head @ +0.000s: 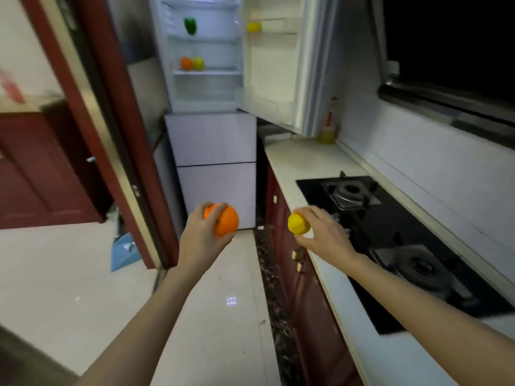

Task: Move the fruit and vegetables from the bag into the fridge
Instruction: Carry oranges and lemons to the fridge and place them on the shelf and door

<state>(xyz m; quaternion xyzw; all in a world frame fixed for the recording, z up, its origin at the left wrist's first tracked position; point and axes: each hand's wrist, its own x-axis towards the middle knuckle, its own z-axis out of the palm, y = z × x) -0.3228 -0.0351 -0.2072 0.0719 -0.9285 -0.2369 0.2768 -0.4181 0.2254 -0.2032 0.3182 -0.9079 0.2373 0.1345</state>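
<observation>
Both arms are extended forward above the pale floor (83, 274). The left hand (204, 235) grasps an orange fruit (226, 224), fingers curled over its top and the thumb under it. The right hand (320, 232) pinches a yellow fruit (298, 223) between thumb and fingertips, just beside the edge of the counter (301, 160). The two held fruits are apart, at about the same height. Ahead, the fridge (216, 140) stands with its upper door (281, 65) swung open to the right (the two lower fronts are closed). Inside, a green pepper (190, 25) sits on an upper shelf; on the shelf below it an orange (186, 63) and a yellow-green fruit (199, 63) lie touching. A yellow item (254, 27) rests in a door rack. On the counter are a black gas hob (390, 232) and, near the wall, a bottle (328, 126). A red door frame (122, 129) stands at left. The bag cannot be identified with certainty.
</observation>
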